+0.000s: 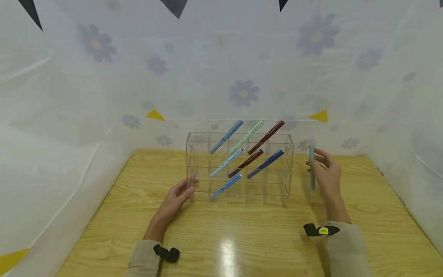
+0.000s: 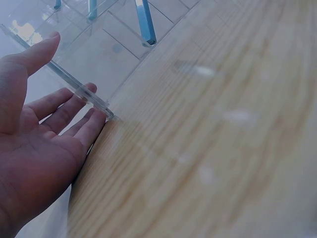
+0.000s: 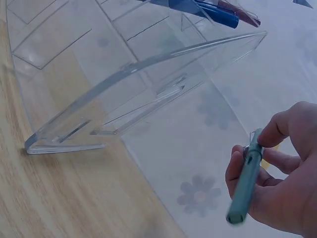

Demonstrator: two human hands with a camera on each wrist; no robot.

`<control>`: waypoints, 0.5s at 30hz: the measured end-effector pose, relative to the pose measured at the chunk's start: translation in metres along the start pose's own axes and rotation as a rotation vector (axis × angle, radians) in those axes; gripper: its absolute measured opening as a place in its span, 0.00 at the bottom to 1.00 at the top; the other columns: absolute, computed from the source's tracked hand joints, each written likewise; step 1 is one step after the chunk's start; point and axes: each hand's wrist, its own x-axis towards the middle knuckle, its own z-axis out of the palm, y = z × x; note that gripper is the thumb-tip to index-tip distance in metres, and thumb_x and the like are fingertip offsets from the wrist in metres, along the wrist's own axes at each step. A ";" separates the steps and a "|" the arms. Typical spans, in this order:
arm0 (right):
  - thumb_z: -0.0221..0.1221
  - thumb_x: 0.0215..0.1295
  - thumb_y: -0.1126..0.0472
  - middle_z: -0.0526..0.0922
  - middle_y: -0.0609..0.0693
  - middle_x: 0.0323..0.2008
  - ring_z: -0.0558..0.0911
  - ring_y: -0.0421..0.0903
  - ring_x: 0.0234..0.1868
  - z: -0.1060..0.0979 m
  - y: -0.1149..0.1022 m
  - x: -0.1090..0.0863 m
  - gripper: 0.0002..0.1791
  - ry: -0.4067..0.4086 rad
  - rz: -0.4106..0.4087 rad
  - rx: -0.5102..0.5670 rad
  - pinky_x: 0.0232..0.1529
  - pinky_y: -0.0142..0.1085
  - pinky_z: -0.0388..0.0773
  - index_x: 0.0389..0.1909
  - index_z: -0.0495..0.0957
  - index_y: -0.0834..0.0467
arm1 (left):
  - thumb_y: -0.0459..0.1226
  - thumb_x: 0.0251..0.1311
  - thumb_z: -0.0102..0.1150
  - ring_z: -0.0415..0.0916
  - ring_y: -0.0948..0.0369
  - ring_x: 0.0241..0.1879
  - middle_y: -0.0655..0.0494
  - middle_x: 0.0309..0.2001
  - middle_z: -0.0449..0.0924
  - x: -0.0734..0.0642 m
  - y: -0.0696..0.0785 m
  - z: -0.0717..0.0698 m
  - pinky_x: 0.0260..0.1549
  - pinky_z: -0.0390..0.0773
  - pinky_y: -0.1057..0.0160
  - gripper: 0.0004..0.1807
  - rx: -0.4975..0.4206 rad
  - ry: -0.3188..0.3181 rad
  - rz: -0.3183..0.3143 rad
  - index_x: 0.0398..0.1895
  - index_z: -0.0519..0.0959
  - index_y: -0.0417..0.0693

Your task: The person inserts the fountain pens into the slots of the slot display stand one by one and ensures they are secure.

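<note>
A clear acrylic pen rack (image 1: 238, 187) with three tiers stands on the table, pens leaning in its slots. Beside its left end is my left hand (image 1: 178, 197), fingers fairly straight and touching the side panel; the thumb lies over the panel edge in the left wrist view. To the right of the rack, my right hand (image 1: 328, 175) pinches a grey-green capped pen (image 1: 312, 169) between thumb and fingers, roughly upright and apart from the rack. In the right wrist view the same pen (image 3: 246, 183) shows its clip near the thumb.
The top tier bears a blue pen (image 1: 226, 137), a mint pen (image 1: 246, 137) and a dark red pen (image 1: 266, 137). Below are a light blue pen (image 1: 226, 163), another dark red pen (image 1: 245, 163) and a navy pen (image 1: 265, 164). One blue pen (image 1: 225, 186) leans in the bottom tier.
</note>
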 end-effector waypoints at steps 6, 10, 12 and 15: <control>0.59 0.75 0.63 0.79 0.51 0.47 0.84 0.38 0.38 0.002 -0.014 -0.005 0.22 0.034 -0.047 0.065 0.35 0.26 0.81 0.67 0.74 0.63 | 0.42 0.79 0.52 0.59 0.50 0.75 0.45 0.75 0.66 -0.001 0.001 0.000 0.59 0.70 0.68 0.26 0.001 -0.005 0.002 0.74 0.68 0.41; 0.60 0.74 0.65 0.75 0.52 0.49 0.85 0.40 0.38 0.003 -0.024 -0.009 0.23 0.018 -0.082 0.133 0.38 0.28 0.82 0.66 0.74 0.66 | 0.42 0.79 0.52 0.58 0.51 0.76 0.45 0.75 0.65 0.000 0.001 0.000 0.60 0.69 0.68 0.25 -0.004 -0.002 0.000 0.73 0.69 0.42; 0.61 0.73 0.66 0.74 0.52 0.49 0.86 0.40 0.38 0.004 -0.029 -0.011 0.22 0.013 -0.093 0.165 0.38 0.29 0.83 0.65 0.74 0.66 | 0.42 0.79 0.52 0.58 0.51 0.76 0.46 0.75 0.65 -0.001 0.002 0.001 0.60 0.69 0.69 0.25 -0.011 -0.002 -0.003 0.73 0.69 0.42; 0.61 0.72 0.68 0.75 0.53 0.47 0.86 0.41 0.38 0.006 -0.038 -0.015 0.20 0.022 -0.127 0.171 0.39 0.30 0.83 0.63 0.76 0.66 | 0.42 0.79 0.53 0.57 0.51 0.76 0.46 0.75 0.65 -0.001 0.002 0.001 0.60 0.69 0.69 0.26 -0.021 -0.004 -0.005 0.74 0.68 0.43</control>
